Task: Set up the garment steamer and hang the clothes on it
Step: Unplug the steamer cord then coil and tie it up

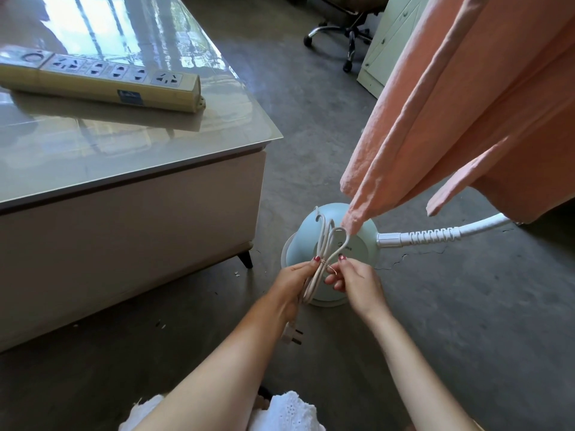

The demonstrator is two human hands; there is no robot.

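We can read no text with any certainty. The power strip point(99, 80) on the table point(140, 163) carries a small dark blue label point(130, 97) on its side, but its print is too small for us to make out. The pale blue steamer base point(339, 244) shows a faint mark point(342, 244) on top, perhaps a brand name, also illegible.

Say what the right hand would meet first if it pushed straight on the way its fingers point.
The right hand points left at the bundled cord it already pinches; just beyond that, probably the left hand.
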